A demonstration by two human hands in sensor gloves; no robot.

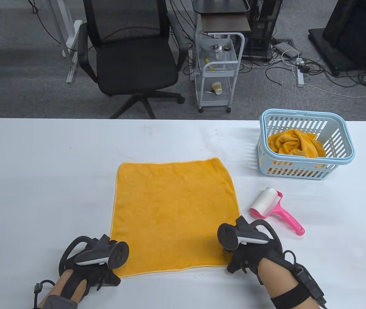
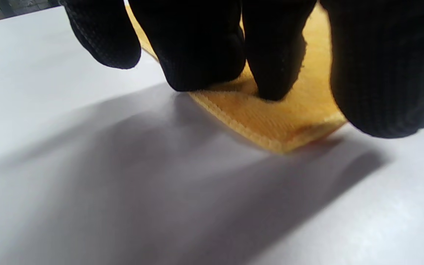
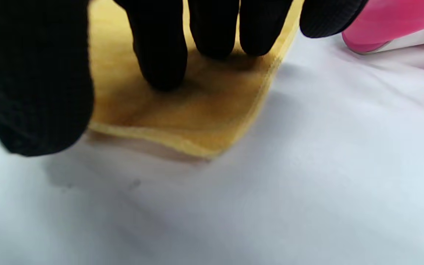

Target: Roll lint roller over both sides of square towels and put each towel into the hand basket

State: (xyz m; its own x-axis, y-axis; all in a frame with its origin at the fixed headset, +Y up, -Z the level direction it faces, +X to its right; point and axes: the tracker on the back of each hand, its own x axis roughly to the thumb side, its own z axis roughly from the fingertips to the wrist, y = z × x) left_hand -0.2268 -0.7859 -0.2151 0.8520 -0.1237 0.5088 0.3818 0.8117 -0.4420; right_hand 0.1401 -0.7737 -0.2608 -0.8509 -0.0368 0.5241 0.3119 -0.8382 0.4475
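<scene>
Our left hand (image 1: 88,262) rests at the near left corner of the orange towel (image 1: 173,214), its fingertips (image 2: 274,70) pressing down on the cloth with the thumb beside them; nothing is pinched, so the hand lies released. Our right hand (image 1: 250,249) does the same at the near right corner, fingertips (image 3: 160,55) set flat on the cloth just inside the hem, likewise gripping nothing. The towel is spread flat on the white bench (image 1: 41,180), between our two hands. Just right of it, apart from the cloth, lies the pink lint roller (image 1: 274,209), white roll pointing away from us and handle toward the right. Farther back on the right stands the light blue hand basket (image 1: 305,143), with a second, crumpled orange towel (image 1: 295,143) inside. We can read no writing, brand or label on any of these things.
</scene>
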